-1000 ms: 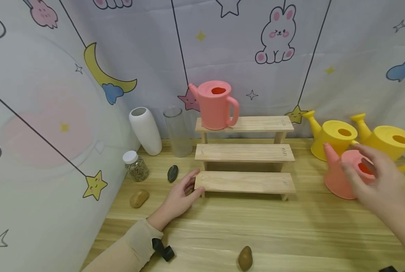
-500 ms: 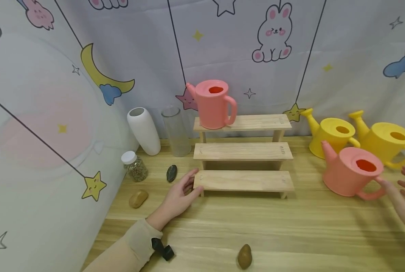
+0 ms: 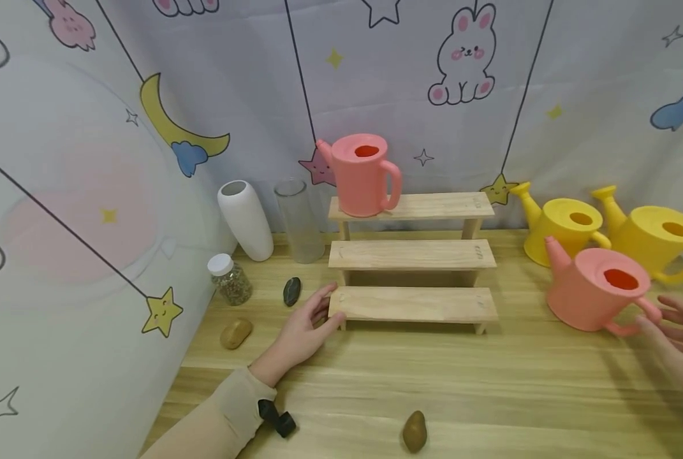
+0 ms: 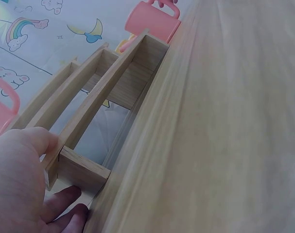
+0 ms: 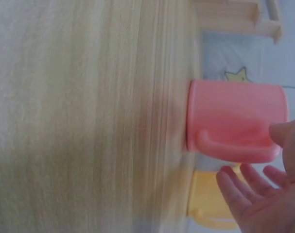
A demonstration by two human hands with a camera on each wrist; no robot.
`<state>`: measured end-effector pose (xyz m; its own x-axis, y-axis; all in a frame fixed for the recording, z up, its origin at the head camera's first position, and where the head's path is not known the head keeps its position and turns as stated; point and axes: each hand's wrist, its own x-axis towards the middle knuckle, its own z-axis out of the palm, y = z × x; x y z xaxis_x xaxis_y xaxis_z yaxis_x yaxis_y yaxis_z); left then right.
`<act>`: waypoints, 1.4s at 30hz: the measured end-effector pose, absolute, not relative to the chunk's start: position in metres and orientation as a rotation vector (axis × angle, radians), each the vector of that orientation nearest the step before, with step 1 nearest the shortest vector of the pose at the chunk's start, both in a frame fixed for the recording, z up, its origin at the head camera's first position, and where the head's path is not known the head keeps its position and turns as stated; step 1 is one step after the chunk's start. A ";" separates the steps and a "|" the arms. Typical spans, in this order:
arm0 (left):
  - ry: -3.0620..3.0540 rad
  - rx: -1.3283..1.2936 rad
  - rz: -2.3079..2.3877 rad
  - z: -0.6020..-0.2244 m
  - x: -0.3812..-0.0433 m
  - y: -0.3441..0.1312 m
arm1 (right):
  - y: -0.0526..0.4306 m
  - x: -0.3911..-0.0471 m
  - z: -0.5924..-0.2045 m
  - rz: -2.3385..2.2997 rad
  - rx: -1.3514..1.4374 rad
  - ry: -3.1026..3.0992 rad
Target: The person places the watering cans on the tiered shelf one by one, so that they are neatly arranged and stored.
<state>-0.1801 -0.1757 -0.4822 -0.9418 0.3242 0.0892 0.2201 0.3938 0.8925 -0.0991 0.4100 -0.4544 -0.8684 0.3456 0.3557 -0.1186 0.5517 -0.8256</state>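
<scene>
At the left end of a three-step wooden shelf [image 3: 412, 305], my left hand [image 3: 302, 333] holds the lowest step; in the left wrist view the thumb lies on the board [image 4: 101, 94] and the fingers curl beneath by its leg. My right hand [image 3: 681, 341] is beside the handle of a pink watering can [image 3: 588, 290], its fingers spread and the thumb right at the handle. That can stands on the table, spout to the left. Another pink watering can [image 3: 361, 178] stands on the top step, at its left.
Two yellow watering cans [image 3: 562, 236] stand behind the right pink can. Left of the shelf are a white vase [image 3: 246, 223], a glass vase [image 3: 300, 226], a white-lidded jar [image 3: 231, 284], a black stone [image 3: 292, 291] and a tan stone [image 3: 236, 333]. A brown stone [image 3: 414, 432] lies in front.
My right hand has let go of the right pink watering can's top, swung right and come back in beside its handle. My left hand keeps its place on the shelf.
</scene>
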 end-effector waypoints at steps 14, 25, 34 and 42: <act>2.541 0.491 1.602 -0.483 -0.179 -0.177 | 0.413 -0.101 -0.463 1.423 -0.058 -2.241; 2.537 0.489 1.608 -0.482 -0.180 -0.176 | 0.411 -0.108 -0.452 1.464 0.081 -2.226; 2.539 0.484 1.602 -0.481 -0.180 -0.175 | 0.410 -0.107 -0.451 1.467 0.004 -2.271; 2.534 0.497 1.606 -0.483 -0.180 -0.176 | 0.403 -0.105 -0.451 1.491 -0.038 -2.240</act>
<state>-0.1802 -0.1756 -0.4833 -0.9417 0.3247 0.0881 0.2183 0.3906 0.8943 -0.1047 0.4029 -0.4512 -0.8997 0.2637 0.3479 -0.2192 0.4163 -0.8824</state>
